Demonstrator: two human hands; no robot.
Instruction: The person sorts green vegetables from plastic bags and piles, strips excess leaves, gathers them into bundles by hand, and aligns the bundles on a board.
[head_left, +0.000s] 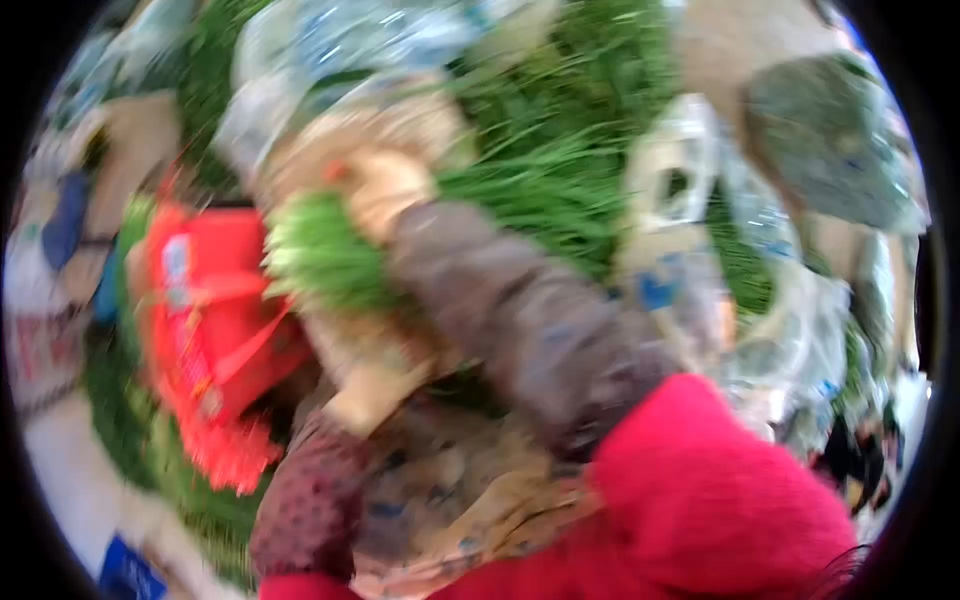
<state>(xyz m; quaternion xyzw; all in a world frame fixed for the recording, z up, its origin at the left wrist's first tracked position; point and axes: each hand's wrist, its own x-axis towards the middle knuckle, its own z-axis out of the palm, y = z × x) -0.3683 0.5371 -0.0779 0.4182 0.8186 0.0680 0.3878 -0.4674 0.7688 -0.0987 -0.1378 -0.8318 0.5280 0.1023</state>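
Motion blurs both hands. My right hand (390,190), in a dark sleeve cover, is just above a bunch of green stalks (325,250) with pale ends. Its fingers are smeared, and a small orange-red spot shows beside them. Lower down, my left hand (375,398) is below the same bunch, near a tan surface, its fingers too blurred to read. A larger heap of long, thin green leaves (560,190) spreads to the right of the bunch. On the left stands a bright red box or bag (235,260).
Clear plastic bags (360,40) lie at the top, and more plastic bags (670,250) with greens stand on the right. A greenish full bag (830,135) sits at the upper right. Red fringed material (225,450) hangs below the red box. A blue item (130,570) lies at the lower left.
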